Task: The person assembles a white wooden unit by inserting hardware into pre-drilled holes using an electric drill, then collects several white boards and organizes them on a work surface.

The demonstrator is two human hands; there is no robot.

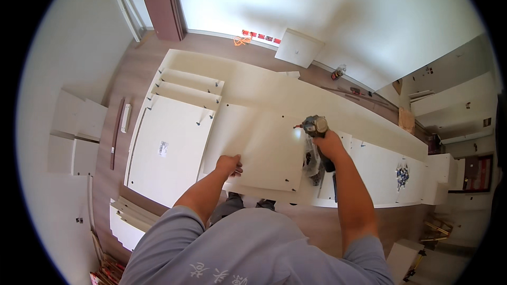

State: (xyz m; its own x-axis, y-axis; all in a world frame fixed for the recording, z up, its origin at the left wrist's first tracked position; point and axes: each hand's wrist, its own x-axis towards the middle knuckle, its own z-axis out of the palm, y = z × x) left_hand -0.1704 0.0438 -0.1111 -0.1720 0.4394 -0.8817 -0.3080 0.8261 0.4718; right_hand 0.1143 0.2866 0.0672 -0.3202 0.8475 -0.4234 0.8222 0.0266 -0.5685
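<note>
My right hand [328, 145] grips a cordless drill [316, 124] by its handle, and the bit points left over a white panel [259, 137]. A bright spot from the drill's light falls below the bit. Above the same panel's near left part is my left hand [231, 165], its fingers curled together; whatever they may hold is too small to make out. Dark holes or fittings show near the panel's corners. Beside the drill, partly behind my right hand, lies a clear plastic bag [312, 161] with dark small parts in it.
Left of the panel are stacked white boards [169, 137] with upright dowel-like fittings along their edges. A pile of small fittings [402, 176] sits on boards at the right. More boards [129, 221] stand at lower left. A white square board [299, 48] leans against the far wall.
</note>
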